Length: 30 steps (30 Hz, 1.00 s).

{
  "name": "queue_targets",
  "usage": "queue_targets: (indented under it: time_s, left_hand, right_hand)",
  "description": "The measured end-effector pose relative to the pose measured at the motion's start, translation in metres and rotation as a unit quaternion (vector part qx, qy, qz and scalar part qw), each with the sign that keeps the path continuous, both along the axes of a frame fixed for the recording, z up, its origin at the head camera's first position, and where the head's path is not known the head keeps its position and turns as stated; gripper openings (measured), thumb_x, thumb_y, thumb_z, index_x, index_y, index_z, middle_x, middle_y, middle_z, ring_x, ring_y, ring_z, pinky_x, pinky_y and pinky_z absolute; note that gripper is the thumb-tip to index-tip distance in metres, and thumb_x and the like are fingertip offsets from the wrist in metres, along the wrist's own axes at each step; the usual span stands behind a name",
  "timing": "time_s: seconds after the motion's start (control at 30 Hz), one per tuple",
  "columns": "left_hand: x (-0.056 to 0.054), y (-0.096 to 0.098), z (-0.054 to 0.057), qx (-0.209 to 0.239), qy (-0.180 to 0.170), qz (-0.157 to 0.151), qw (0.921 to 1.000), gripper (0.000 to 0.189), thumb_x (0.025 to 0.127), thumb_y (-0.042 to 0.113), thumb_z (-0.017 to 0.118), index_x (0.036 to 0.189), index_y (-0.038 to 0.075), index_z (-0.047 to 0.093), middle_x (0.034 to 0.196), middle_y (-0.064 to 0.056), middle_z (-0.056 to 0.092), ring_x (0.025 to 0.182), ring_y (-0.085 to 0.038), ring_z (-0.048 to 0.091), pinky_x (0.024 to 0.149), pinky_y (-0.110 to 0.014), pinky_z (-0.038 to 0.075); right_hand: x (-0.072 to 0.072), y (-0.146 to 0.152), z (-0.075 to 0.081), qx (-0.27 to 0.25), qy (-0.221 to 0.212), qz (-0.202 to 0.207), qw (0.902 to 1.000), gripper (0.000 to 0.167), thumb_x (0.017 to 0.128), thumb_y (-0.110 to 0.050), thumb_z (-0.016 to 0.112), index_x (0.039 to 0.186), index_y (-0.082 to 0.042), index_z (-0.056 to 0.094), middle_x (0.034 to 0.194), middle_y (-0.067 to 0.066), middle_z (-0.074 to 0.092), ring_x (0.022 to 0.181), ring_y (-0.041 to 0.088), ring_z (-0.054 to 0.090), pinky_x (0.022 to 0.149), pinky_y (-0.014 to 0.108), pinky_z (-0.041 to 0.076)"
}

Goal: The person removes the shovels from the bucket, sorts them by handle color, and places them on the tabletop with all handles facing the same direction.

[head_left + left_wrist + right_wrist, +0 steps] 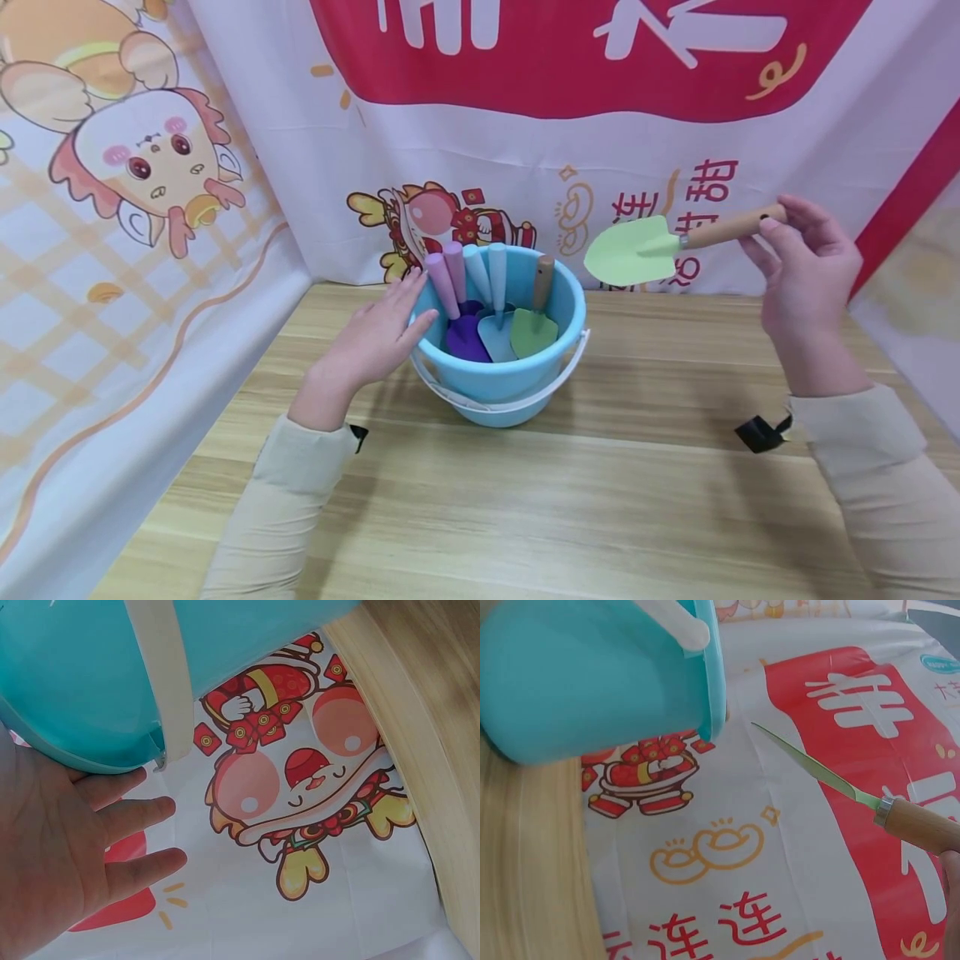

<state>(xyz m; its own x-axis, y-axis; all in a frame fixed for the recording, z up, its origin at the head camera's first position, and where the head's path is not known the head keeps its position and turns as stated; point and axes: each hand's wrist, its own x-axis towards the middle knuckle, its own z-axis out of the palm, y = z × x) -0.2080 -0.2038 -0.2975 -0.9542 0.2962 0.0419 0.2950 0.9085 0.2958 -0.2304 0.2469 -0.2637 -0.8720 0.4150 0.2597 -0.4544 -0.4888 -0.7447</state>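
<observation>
A light blue bucket [498, 385] with a white handle [517, 406] stands upright on the table. Inside it lean purple trowels [467, 340] with pink handles, blue trowels [497, 335] with pale blue handles, and a green trowel [534, 333] with a wooden handle. My left hand [378, 325] rests on the bucket's left rim, fingers straight; the left wrist view shows the fingers [139, 817] spread beside the rim. To the right, my right hand [810, 271] pinches the wooden handle end of another green trowel [632, 252], held in the air, its blade toward the bucket.
The wood-grain table [480, 517] extends in front of the bucket and to both sides. A printed white cloth [465, 150] hangs close behind the bucket, and another printed cloth [150, 333] covers the left side. Black straps [761, 435] show at the wrists.
</observation>
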Motion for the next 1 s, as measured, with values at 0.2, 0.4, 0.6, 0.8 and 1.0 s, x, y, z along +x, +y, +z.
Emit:
queue_targets:
  time_s: [0.2, 0.4, 0.6, 0.8, 1.0]
  left_hand:
    - [0.0, 0.0, 0.0, -0.002, 0.003, -0.001, 1.0, 0.074, 0.109, 0.055, 0.031, 0.166, 0.015, 0.008, 0.172, -0.008, 0.008, 0.156, -0.033, 0.007, 0.118, -0.068, 0.016]
    - [0.0, 0.0, 0.0, -0.001, 0.006, -0.004, 1.0, 0.074, 0.109, 0.055, 0.03, 0.166, 0.015, 0.008, 0.172, -0.008, 0.008, 0.157, -0.033, 0.007, 0.118, -0.067, 0.016]
    - [0.001, 0.001, 0.001, 0.0, 0.001, 0.002, 1.0, 0.073, 0.109, 0.053, 0.033, 0.166, 0.015, 0.009, 0.172, -0.007, 0.008, 0.157, -0.032, 0.006, 0.119, -0.067, 0.015]
    - [0.001, 0.001, 0.001, -0.001, 0.006, 0.001, 1.0, 0.072, 0.109, 0.051, 0.034, 0.166, 0.015, 0.009, 0.172, -0.008, 0.008, 0.157, -0.032, 0.006, 0.118, -0.068, 0.016]
    - [0.002, 0.001, 0.001, -0.002, 0.004, 0.002, 1.0, 0.072, 0.109, 0.053, 0.032, 0.166, 0.015, 0.009, 0.172, -0.006, 0.007, 0.157, -0.032, 0.006, 0.118, -0.068, 0.017]
  right_hand:
    - [-0.005, 0.012, -0.009, -0.027, -0.026, 0.002, 0.9993, 0.038, 0.089, -0.001, 0.079, 0.125, 0.0, 0.068, 0.118, 0.01, 0.058, 0.118, 0.022, 0.063, 0.086, 0.031, 0.057]
    - [-0.013, 0.025, -0.02, -0.071, -0.053, 0.007, 0.996, 0.036, 0.089, 0.002, 0.077, 0.123, -0.001, 0.069, 0.12, 0.009, 0.057, 0.118, 0.021, 0.064, 0.085, 0.03, 0.058]
    - [-0.021, 0.035, -0.032, -0.12, -0.065, 0.016, 0.9906, 0.028, 0.09, 0.009, 0.072, 0.117, 0.002, 0.07, 0.116, 0.008, 0.06, 0.105, 0.02, 0.068, 0.081, 0.032, 0.059]
    - [-0.028, 0.042, -0.047, -0.143, -0.077, 0.02, 0.9865, 0.027, 0.091, 0.013, 0.069, 0.115, 0.002, 0.069, 0.112, 0.01, 0.061, 0.1, 0.019, 0.07, 0.082, 0.032, 0.058]
    - [-0.032, 0.048, -0.065, -0.15, -0.111, 0.032, 0.9819, 0.024, 0.091, 0.012, 0.069, 0.112, -0.001, 0.07, 0.112, 0.007, 0.061, 0.098, 0.017, 0.071, 0.082, 0.03, 0.058]
